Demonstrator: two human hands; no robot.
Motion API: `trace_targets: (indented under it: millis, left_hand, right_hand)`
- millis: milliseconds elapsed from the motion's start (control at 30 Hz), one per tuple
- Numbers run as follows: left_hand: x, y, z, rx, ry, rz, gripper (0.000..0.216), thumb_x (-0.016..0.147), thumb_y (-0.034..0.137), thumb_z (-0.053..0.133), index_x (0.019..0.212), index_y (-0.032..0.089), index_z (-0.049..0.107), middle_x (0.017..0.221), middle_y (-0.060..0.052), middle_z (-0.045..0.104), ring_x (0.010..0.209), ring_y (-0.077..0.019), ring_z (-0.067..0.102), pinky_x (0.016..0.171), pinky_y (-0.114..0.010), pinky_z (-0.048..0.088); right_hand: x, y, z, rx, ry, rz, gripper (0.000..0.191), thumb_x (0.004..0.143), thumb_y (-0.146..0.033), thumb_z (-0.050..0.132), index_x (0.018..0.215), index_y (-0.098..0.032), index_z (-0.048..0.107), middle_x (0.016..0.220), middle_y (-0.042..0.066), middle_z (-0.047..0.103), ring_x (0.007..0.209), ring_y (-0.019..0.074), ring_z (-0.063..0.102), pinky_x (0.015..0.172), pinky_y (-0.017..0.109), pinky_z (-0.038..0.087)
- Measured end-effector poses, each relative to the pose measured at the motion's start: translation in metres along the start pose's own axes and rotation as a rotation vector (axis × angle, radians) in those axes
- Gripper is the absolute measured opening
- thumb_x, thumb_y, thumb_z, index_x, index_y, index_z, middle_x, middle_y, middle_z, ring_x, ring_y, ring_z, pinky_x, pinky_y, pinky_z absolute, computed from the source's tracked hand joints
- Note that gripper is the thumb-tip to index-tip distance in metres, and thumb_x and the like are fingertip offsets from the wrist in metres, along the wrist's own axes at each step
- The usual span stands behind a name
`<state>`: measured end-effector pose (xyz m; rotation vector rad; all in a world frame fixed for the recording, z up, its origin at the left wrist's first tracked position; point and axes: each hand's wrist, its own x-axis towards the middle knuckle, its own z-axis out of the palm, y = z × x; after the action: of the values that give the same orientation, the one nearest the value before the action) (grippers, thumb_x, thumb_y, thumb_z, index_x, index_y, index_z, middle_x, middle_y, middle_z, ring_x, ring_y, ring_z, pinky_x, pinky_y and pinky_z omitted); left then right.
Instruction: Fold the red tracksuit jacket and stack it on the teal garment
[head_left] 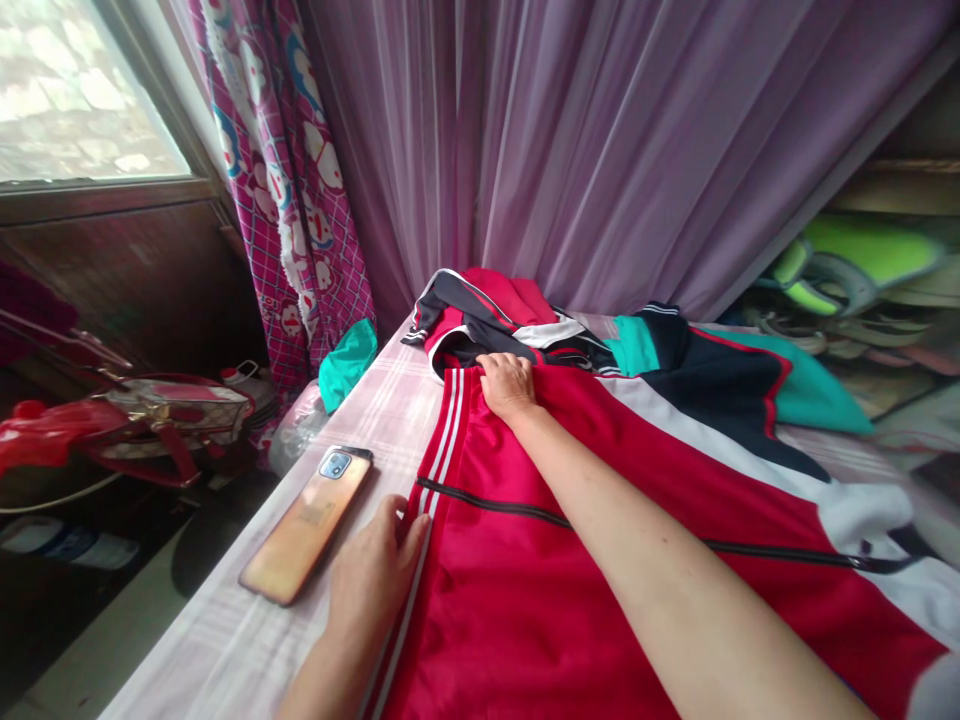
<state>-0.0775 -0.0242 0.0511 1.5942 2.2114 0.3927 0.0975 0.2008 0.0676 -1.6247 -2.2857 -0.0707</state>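
Across the table, in the head view, the red garment is laid out mostly flat, its black zip run crosswise. Its striped edge is met by the left hand, the fingers loosely curled and the thumb set apart; whether cloth is pinched cannot be told. The far edge is covered by the right hand, fingers close together and bent; any grip at their tips is hidden. The spreading is judged largely done; slight creases are left, and the dark-and-red clothing beyond lies heaped. On the phone, faint marks are too blurred to be read; on the patterned curtain, letters are only partly made out.
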Motion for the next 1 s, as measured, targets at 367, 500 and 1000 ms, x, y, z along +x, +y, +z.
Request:
trace_targets:
  millis: [367, 500, 1000]
  left_hand:
    - [0.0, -0.003, -0.001, -0.035, 0.066, 0.116, 0.044, 0.091, 0.048, 0.048, 0.13, 0.028, 0.054, 0.104, -0.004, 0.073, 0.079, -0.0193, 0.069, 0.064, -0.026, 0.043]
    - [-0.001, -0.003, -0.003, 0.021, 0.068, 0.133, 0.045, 0.093, 0.048, 0.045, 0.132, 0.029, 0.054, 0.107, -0.004, 0.074, 0.086, -0.0209, 0.071, 0.067, -0.026, 0.046]
    - [0.039, 0.082, 0.022, 0.267, 0.083, 0.718, 0.043, 0.098, 0.037, 0.036, 0.121, 0.02, 0.068, 0.135, -0.01, 0.065, 0.127, -0.0239, 0.058, 0.112, -0.039, 0.04]
  right_hand:
    - [-0.143, 0.095, -0.029, -0.086, -0.056, 0.067, 0.045, 0.099, -0.036, 0.041, 0.139, -0.021, 0.057, 0.152, 0.013, 0.047, 0.139, 0.0261, 0.041, 0.112, 0.046, 0.032]
    - [-0.165, 0.158, -0.044, -0.153, -0.258, 0.491, 0.053, 0.101, -0.044, 0.034, 0.147, -0.022, 0.046, 0.157, 0.015, 0.038, 0.145, 0.0286, 0.035, 0.112, 0.056, 0.031]
    - [-0.152, 0.181, -0.11, -0.132, -0.154, 0.482, 0.043, 0.096, -0.03, 0.042, 0.135, -0.026, 0.06, 0.123, 0.01, 0.071, 0.112, 0.0247, 0.066, 0.09, 0.033, 0.049]
